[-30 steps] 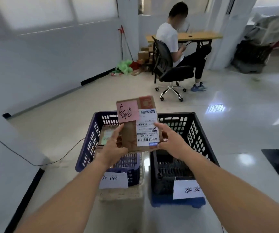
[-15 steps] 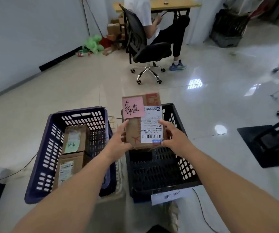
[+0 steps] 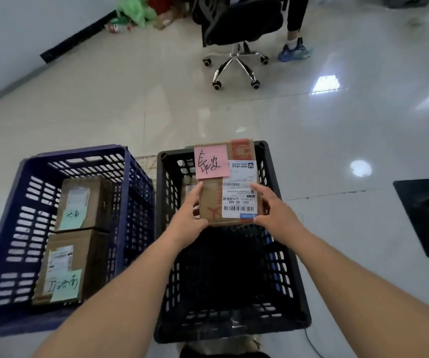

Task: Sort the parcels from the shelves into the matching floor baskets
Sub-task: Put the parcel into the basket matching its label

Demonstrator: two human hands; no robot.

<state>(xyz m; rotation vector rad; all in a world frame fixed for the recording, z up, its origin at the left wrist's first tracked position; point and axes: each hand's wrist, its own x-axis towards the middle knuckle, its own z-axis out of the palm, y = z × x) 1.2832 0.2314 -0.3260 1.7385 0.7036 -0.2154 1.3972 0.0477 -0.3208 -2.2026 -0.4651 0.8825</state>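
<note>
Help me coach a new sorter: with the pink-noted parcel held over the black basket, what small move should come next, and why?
Probably lower the parcel straight down into the black basket and let go. Both the left hand and right hand hold it above that basket's opening, and the space below looks free. The blue basket holds parcels with green notes, so pink likely belongs here.

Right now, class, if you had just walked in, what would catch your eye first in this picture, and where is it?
First, the cardboard parcel with a pink handwritten note, held at its sides by the left hand and right hand over the black basket. Next, the blue basket to its left, holding two boxes with green notes. Behind, an office chair stands on the glossy floor.
</note>
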